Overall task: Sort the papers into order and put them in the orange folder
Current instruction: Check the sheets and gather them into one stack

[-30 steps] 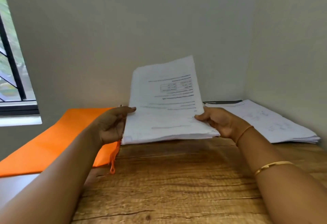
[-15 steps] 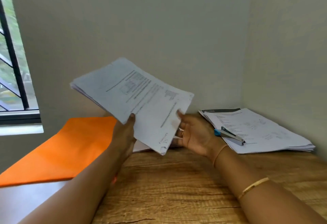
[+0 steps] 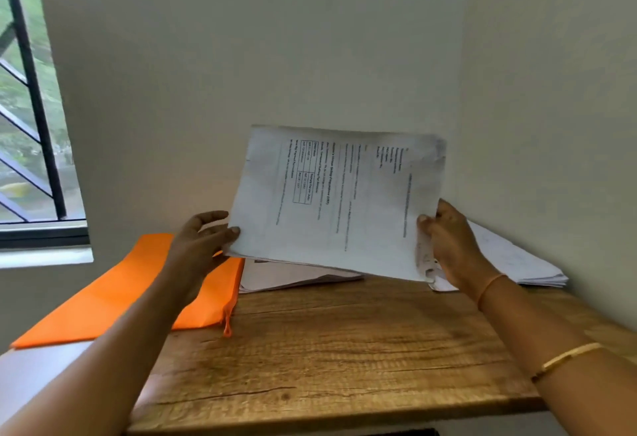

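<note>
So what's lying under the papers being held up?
Loose white sheets lie on the table, beside the orange folder. The held papers cover their far part, so how many is unclear.

Wooden table [image 3: 327, 349] is set against plain grey walls [image 3: 241, 39]; a black-barred window [image 3: 31, 108] is seen far left.

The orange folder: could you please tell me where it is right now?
In the head view, the flat orange folder lies at the left, partly on the wooden table's left edge below the window, behind the left hand.
</note>
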The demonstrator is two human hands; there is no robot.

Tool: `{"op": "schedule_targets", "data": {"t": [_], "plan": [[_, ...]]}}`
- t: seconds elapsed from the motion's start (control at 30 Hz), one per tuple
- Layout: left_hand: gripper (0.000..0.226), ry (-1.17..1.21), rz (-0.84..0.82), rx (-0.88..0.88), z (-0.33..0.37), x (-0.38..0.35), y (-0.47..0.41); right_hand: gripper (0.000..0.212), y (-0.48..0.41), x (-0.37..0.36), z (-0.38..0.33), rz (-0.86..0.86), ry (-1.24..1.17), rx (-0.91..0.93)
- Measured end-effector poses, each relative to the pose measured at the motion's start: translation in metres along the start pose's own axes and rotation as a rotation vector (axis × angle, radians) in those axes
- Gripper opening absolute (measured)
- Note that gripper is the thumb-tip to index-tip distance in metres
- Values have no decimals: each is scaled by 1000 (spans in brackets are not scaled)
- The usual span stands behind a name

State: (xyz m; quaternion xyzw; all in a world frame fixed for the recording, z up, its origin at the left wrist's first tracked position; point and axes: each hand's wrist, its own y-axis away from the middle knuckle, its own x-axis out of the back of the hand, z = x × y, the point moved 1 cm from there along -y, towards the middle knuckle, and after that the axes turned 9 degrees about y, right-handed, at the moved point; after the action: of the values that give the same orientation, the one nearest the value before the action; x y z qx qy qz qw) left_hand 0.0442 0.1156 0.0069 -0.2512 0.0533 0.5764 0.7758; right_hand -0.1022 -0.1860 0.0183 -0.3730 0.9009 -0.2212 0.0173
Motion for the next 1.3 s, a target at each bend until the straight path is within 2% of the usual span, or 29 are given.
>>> {"op": "schedule_targets", "data": {"t": [0.13, 0.3, 0.37, 0.47, 0.57, 0.6, 0.67, 0.77, 0.87, 0.93, 1.13, 1.23, 1.3], "plan": [[42, -167, -123, 21, 5, -16, 9, 36, 9, 21, -9, -16, 70, 122], [41, -400, -95, -291, -8, -33, 21, 37, 27, 31, -6, -4, 63, 157], [44, -469, -109, -365, -17, -35, 31, 36, 33, 32, 0, 8, 56, 129], [51, -714, -182, -312, -35, -27, 44, 32, 45, 31, 23, -6, 83, 17], [37, -848, -249, -308, -44, -19, 51, 31, 52, 30, 40, -52, 123, -46], [27, -834, -251, -315, -42, -19, 51, 31, 51, 31, 40, -51, 129, -51], [22, -776, -222, -265, -37, -21, 51, 33, 48, 32, 34, -33, 121, -60], [18, -626, -238, -7, -25, -20, 51, 32, 40, 35, 24, -30, 157, -76], [29, -373, -349, 291, -12, -14, 54, 32, 33, 37, 18, -93, 170, -110], [40, -270, -370, 406, -7, -10, 52, 34, 29, 38, 16, -137, 126, -163], [46, -64, -258, 378, 4, -12, 33, 32, 19, 34, 10, -257, 169, -230], [38, -51, -279, 347, 11, -19, 33, 29, 16, 30, 7, -313, 241, -256], [27, -95, -199, 272, 14, -26, 36, 26, 14, 28, 6, -316, 254, -281]]}}
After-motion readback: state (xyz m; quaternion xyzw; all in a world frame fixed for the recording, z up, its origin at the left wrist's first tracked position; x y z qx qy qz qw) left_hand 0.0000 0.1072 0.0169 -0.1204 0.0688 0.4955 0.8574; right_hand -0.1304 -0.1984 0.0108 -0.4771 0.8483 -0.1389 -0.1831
